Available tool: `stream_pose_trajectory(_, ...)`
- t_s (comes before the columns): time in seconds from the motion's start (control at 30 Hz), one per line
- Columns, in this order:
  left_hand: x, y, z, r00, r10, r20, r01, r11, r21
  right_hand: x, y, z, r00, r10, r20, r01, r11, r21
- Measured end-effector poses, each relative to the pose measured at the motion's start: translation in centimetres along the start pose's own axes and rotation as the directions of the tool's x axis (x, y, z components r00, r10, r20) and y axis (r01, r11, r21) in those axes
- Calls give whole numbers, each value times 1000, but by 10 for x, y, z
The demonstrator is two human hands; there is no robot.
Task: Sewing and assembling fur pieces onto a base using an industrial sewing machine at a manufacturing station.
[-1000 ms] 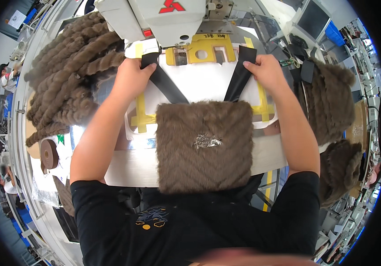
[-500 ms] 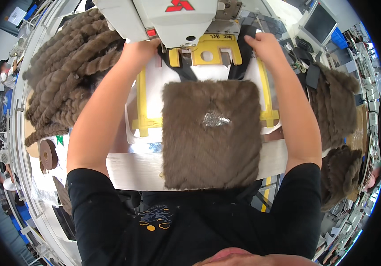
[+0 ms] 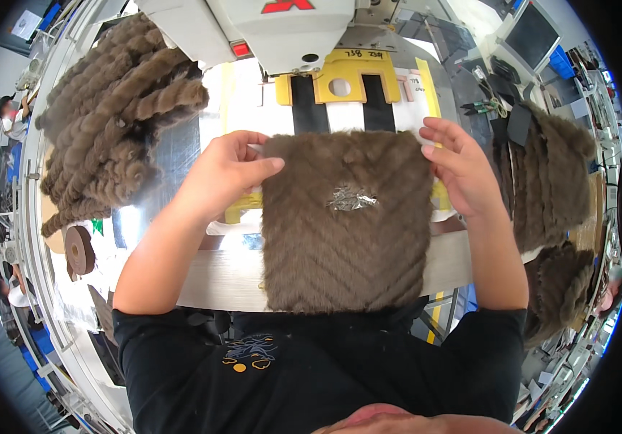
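Brown fur panel (image 3: pixel 347 224) lies flat and square on the counter (image 3: pixel 224 278), centred in front of the person, chevron ribbing visible, near edge hanging just over the counter lip. A small silvery scrap (image 3: pixel 351 198) sits on the pile, a bit above centre.

Left hand (image 3: pixel 228 173): fingers pinched together on the panel's upper left corner, thumb on top of the fur. Right hand (image 3: pixel 459 170): fingers curled at the upper right edge, touching the fur; can't tell whether it's actually clamped on it or just resting against it.

Beneath the panel's far edge: white template sheet (image 3: pixel 242 101) with yellow frame (image 3: pixel 340 76), a rounded cut-out in the middle. Two black straps (image 3: pixel 305 105) run side by side from under the yellow piece to the fur edge. Handwritten marks on the yellow top edge, too small to matter.

Sewing machine head (image 3: pixel 282 29), white, directly above the frame; red logo mark on top, small red rectangular button on its left face.

Left of the counter: big heap of brown fur pieces (image 3: pixel 116 130), ribbed and rolled. Below it, a brown tape roll (image 3: pixel 79 249) standing on edge. Right side: stack of fur pieces (image 3: pixel 556 181) with a black patch on top, more fur lower right. A monitor (image 3: pixel 531 32) upper right, blue bins beside it.
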State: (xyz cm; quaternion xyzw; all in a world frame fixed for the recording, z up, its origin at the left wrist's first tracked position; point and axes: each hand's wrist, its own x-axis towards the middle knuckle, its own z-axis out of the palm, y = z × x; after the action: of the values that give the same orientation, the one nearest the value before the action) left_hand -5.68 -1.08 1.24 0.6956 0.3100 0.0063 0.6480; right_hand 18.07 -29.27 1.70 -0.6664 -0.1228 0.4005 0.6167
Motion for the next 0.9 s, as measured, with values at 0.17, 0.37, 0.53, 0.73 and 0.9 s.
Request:
stream_pose_trajectory(0.17,-12,-5,8,999,19,30,-28,935,353,-12,6,-1,998,48,26,-44,989,-141)
stream_pose_trajectory(0.37,-14,-3,31,969,160,-189,-72,912,403,-20,7,23,987,-155,-52,66,673,-737)
stream_pose_trajectory(0.53,9,-7,31,876,443,-191,-238,741,628,6,-1,25,974,-220,-51,93,596,-798)
stream_pose_trajectory(0.73,36,8,25,860,464,-212,-204,694,690,38,-17,28,956,-291,-48,136,579,-804)
stream_pose_trajectory(0.9,56,13,20,829,499,-253,-183,669,720,62,-28,30,956,-292,-22,139,519,-843)
